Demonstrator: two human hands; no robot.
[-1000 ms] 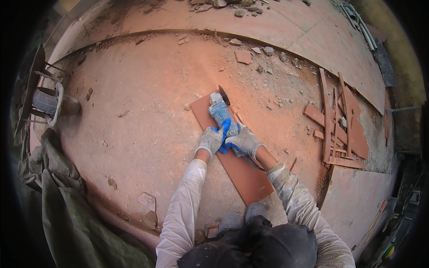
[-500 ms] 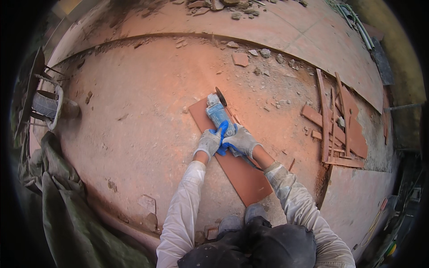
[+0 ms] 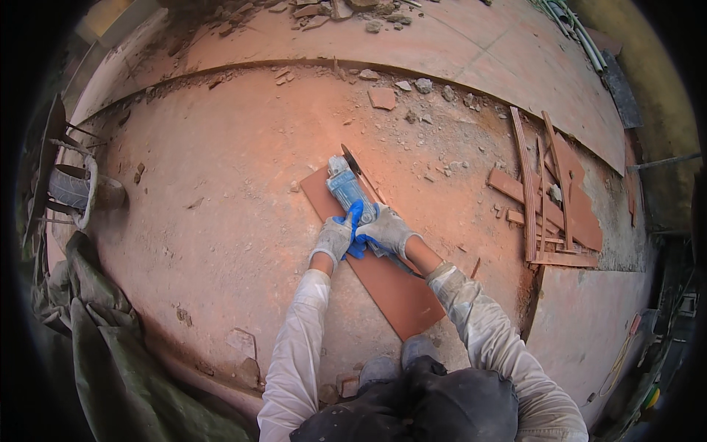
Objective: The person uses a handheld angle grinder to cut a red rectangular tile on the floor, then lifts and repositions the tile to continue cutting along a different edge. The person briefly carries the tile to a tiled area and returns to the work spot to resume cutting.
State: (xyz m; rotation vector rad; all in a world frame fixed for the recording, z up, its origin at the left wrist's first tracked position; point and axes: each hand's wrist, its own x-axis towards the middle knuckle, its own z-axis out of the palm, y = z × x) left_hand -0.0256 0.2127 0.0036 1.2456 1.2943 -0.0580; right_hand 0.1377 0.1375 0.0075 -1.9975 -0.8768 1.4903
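Note:
Both my hands, in grey gloves with blue palms, are wrapped round a blue angle grinder [image 3: 347,186]. My left hand [image 3: 335,237] grips its body from the left, and my right hand [image 3: 387,230] closes on it from the right. The grinder's dark disc [image 3: 350,159] stands on edge at the right side of its head, along the long edge of a reddish-brown tile [image 3: 398,291]. That tile lies slantwise on the dusty floor, its near end by my shoes [image 3: 417,349]. A cord trails from under my right wrist. Whether the disc touches the tile is hard to see.
Broken tile strips [image 3: 530,191] are piled at the right. Rubble [image 3: 423,86] lies along a raised slab edge [image 3: 294,63] at the far side. To the left are an overturned wheelbarrow's wheel [image 3: 70,186] and a dark green tarp [image 3: 121,346].
The grinder and both hands have shifted slightly left in the view and a little nearer along the tile. The whole scene has also slid left a little. My grip is unchanged.

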